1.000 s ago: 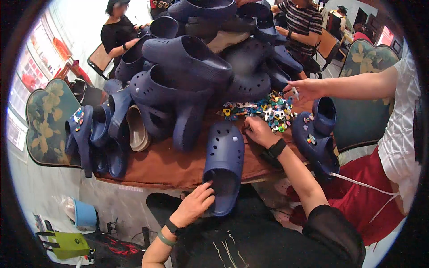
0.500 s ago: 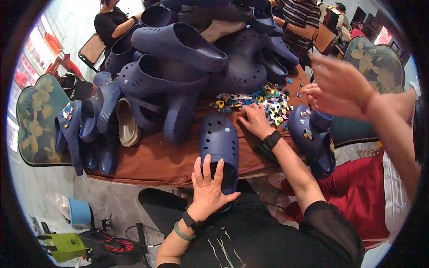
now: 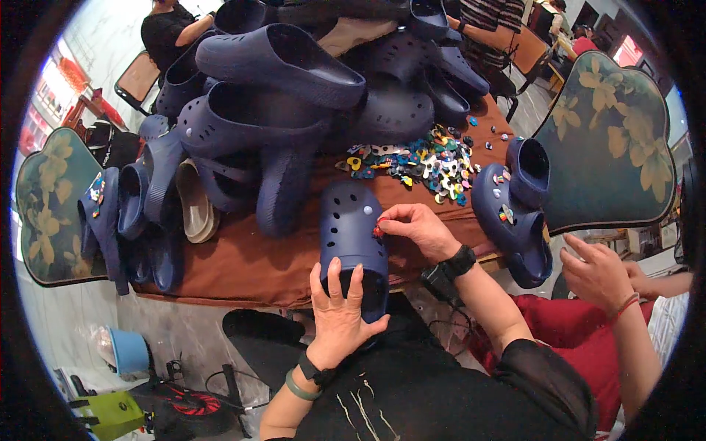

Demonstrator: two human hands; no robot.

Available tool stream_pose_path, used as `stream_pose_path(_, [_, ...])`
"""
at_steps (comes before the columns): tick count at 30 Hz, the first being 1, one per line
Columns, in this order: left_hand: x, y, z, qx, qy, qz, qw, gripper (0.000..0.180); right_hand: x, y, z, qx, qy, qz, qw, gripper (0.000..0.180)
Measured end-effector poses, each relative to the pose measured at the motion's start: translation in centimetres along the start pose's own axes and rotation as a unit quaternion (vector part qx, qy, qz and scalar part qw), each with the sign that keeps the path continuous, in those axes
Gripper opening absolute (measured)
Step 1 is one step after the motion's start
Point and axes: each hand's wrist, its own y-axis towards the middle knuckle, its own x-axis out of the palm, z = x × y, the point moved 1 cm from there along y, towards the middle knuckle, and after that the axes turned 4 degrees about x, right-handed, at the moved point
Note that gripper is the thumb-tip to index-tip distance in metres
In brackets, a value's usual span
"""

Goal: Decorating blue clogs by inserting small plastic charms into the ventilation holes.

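A dark blue clog (image 3: 350, 237) lies in front of me at the table's near edge, toe pointing away, with one small pale charm on its top. My left hand (image 3: 340, 316) grips its open heel end, fingers over the upper and thumb on the right side. My right hand (image 3: 418, 231) pinches a small red shoe charm (image 3: 379, 227) against the right side of the clog's holed toe. The charm's exact shape is mostly hidden by my fingers. Beyond my right hand lies a heap of colourful shoe charms (image 3: 441, 163).
Dark blue clogs (image 3: 283, 66) are piled high at the back left. Decorated clogs (image 3: 500, 202) stand right of the charms on the brown-covered table (image 3: 243, 268). A co-worker's hand (image 3: 599, 272) is at the right, beside a floral chair back (image 3: 618, 147).
My right hand has come back from the charm heap to the clog, with a red charm in its fingers. The co-worker's hand at the right has dropped away from the table.
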Motion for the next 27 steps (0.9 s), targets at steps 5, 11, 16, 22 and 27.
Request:
stream_pose_path(5, [-0.1,0.1,0.0,-0.007,-0.012,-0.002,1.000,0.124,-0.8,0.3,0.1,0.040,-0.022,-0.004,0.999,0.013])
stream_pose_path(11, [-0.2,-0.1,0.1,0.001,-0.020,0.007,1.000,0.118,2.2,-0.4,-1.1,0.004,-0.037,-0.049,0.998,0.014])
stream_pose_path(16, [-0.1,-0.2,0.0,0.003,-0.029,0.009,1.000,0.115,6.0,2.3,-2.9,-0.086,-0.237,-0.092,0.963,0.018])
stream_pose_path(22, [-0.3,-0.2,0.0,-0.016,-0.033,0.010,0.999,0.115,6.5,3.5,-2.7,-0.253,-0.445,-0.045,0.858,0.010])
stream_pose_path(27, [-0.1,-0.3,0.0,-0.013,-0.035,0.013,0.999,0.117,7.1,2.9,-3.1,-0.324,-0.513,-0.031,0.795,0.010])
